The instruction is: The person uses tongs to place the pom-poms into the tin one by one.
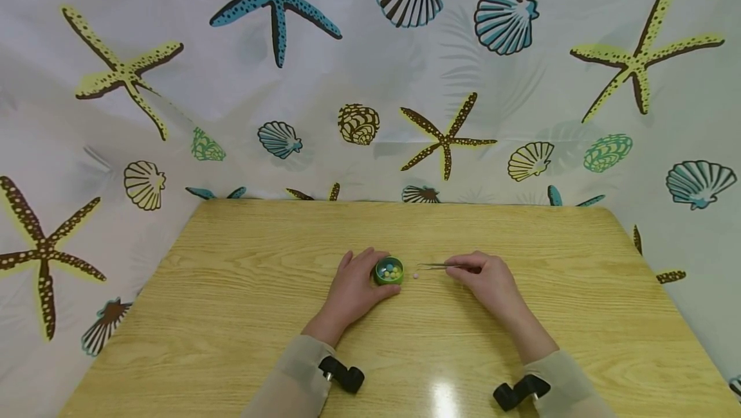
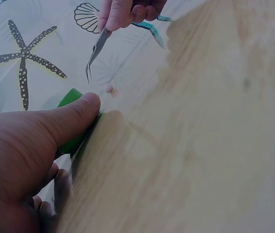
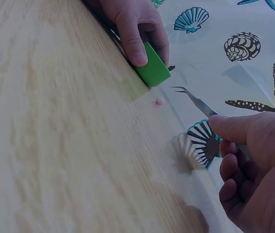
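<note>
My left hand grips a small round green container on the table, thumb on the near side and fingers behind it. Several yellow and blue beads lie inside. In my right hand a pair of tweezers is pinched between thumb and fingers, its bent tips pointing left toward the container. Those tips stand slightly apart with nothing between them, as the right wrist view shows. One pink bead rests on the table between the container and the tweezers, just below the tips in the head view.
The wooden table reaches back to a white cloth printed with starfish and shells, which also hangs along both sides. A black wrist mount sits on the left sleeve, and another mount on the right.
</note>
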Demonstrator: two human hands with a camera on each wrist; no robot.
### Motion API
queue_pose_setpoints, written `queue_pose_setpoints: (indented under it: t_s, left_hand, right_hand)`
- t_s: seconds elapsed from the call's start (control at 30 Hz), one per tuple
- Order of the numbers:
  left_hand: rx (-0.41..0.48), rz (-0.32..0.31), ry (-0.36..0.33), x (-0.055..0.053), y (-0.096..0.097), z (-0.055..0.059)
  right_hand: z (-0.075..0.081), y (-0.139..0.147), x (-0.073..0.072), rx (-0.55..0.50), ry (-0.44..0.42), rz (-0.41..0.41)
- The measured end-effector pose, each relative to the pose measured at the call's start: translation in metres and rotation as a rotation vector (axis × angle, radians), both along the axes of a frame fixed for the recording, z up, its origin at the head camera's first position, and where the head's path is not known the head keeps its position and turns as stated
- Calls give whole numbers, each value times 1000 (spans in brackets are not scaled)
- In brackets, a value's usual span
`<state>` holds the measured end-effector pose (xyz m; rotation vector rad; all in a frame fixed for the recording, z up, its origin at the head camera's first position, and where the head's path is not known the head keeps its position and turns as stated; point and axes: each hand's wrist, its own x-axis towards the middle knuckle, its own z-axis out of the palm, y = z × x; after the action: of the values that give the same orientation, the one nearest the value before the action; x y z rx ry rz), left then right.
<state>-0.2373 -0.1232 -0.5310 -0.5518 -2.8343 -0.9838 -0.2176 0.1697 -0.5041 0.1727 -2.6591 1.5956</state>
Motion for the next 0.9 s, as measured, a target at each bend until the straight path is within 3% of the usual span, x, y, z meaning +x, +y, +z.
queue_pose_setpoints:
  t_s: [0.9]
  left_hand:
    - [5, 0, -9, 1, 0, 3]
  right_hand:
    - [-7, 0, -1, 70, -9, 14]
